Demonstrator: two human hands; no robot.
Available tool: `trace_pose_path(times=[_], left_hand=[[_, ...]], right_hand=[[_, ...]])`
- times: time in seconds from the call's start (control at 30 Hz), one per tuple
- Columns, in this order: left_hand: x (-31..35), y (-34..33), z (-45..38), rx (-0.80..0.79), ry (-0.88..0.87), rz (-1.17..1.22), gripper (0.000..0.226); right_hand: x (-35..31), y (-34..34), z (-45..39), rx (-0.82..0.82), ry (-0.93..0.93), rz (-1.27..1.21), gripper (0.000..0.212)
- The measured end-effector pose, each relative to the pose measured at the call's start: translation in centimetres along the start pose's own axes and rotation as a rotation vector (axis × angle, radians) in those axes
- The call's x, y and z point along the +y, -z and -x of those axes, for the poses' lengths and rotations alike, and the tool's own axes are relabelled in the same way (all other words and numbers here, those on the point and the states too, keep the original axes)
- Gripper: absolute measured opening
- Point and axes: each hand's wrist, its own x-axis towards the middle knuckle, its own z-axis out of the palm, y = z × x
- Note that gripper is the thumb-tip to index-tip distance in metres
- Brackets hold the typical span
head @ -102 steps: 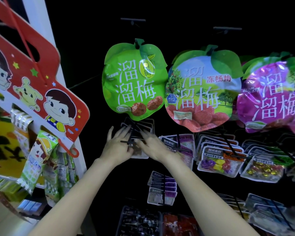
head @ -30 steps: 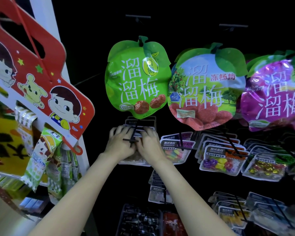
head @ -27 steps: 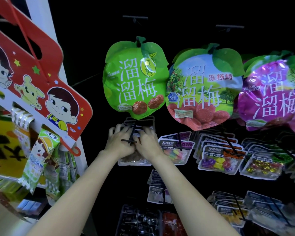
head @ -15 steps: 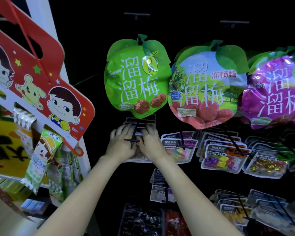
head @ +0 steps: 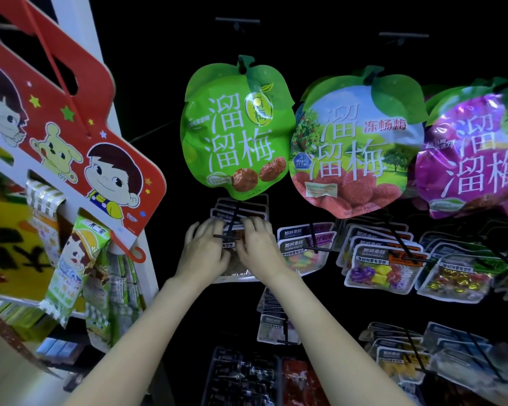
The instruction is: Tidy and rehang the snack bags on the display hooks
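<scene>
Hard to see: the front snack bag (head: 237, 266) is hiding mostly behind both hands.
Left hand (head: 203, 252): is lying on the bag, fingers reaching up; grip unclear.
Right hand (head: 258, 247): is lying beside it, the same; grip unclear.
Hook (head: 228, 230): is poking out between the hands, under the green plum bag (head: 235, 127).

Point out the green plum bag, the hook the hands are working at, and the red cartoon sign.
green plum bag (head: 235, 133), head view, middle of its front.
hook (head: 228, 234), head view, its black front crossbar.
red cartoon sign (head: 79, 133), head view, red face.
</scene>
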Motion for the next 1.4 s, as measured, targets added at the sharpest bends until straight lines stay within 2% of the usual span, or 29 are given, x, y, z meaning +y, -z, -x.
trace_pose_path(times=[0.2, 0.43, 0.7, 0.9, 1.27, 1.4], left_hand=[[-0.1, 0.1, -0.7, 0.03, -0.038, -0.073, 0.057], [0.5, -0.5, 2.3, 0.102, -0.021, 0.013, 0.06], [0.5, -0.3, 2.8, 0.085, -0.01, 0.061, 0.063], [0.5, 0.8, 1.9, 0.035, -0.022, -0.016, 0.062], [0.3, 1.3, 2.7, 0.036, -0.047, -0.008, 0.058], [0.3, 1.3, 3.9, 0.089, -0.033, 0.107, 0.055]], right_hand=[[0.2, 1.0, -0.8, -0.102, -0.047, 0.097, 0.048], [0.8, -0.8, 2.1, 0.073, 0.126, 0.078, 0.053], [1.1, -0.7, 2.7, -0.005, 0.129, 0.084, 0.058], [1.0, -0.3, 2.8, -0.052, 0.104, 0.117, 0.066], [0.4, 0.4, 4.3, -0.064, 0.1, 0.141, 0.065], [0.4, 1.4, 6.0, -0.011, 0.142, 0.085, 0.062]])
